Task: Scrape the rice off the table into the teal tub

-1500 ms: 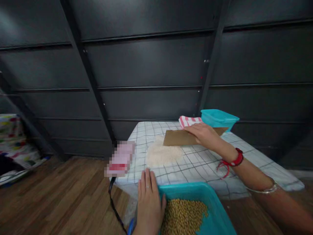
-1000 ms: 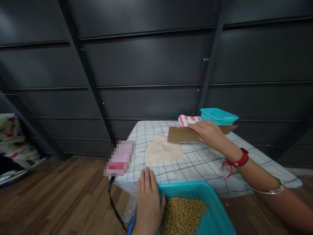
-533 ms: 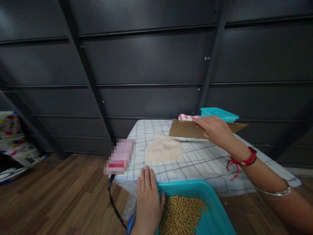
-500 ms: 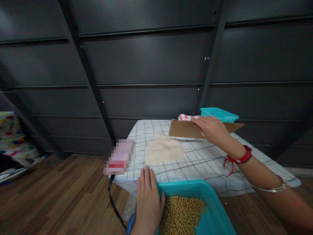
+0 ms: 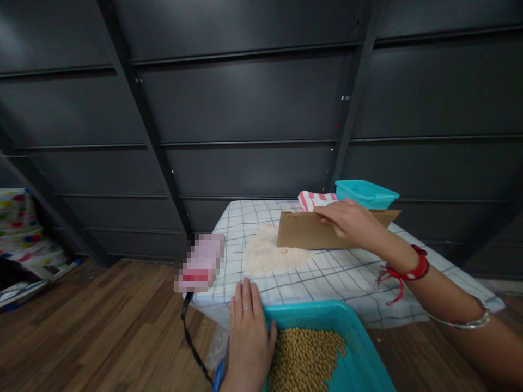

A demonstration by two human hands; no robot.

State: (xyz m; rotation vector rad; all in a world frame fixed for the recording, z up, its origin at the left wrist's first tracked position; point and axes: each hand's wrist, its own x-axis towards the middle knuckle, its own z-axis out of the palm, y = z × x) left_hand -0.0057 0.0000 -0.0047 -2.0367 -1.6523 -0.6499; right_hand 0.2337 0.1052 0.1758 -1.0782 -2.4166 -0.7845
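Note:
My right hand (image 5: 347,220) grips the top edge of a brown cardboard piece (image 5: 304,231), which stands on edge over the tablecloth. The cardboard's lower left part meets a flat heap of pale, fine grain (image 5: 272,258), perhaps rice. Nearer to me is a turquoise tray (image 5: 363,337) of round yellow-brown beans (image 5: 304,354). My left hand (image 5: 249,335) lies along the tray's left rim with its fingers stretched forward and the thumb by the inner side. Its fingertips reach the cloth's front edge, just short of the heap.
A white checked cloth (image 5: 343,277) covers the table. At the back right stand a second turquoise tray (image 5: 365,190) and a folded pink-striped cloth (image 5: 312,199). A blurred pink object (image 5: 202,261) with a black strap is at the left edge. Dark metal panels rise behind.
My right hand has brought the cardboard toward me and lower, to the heap's right side, and tilted it more upright. My left hand and the bean tray have stayed put.

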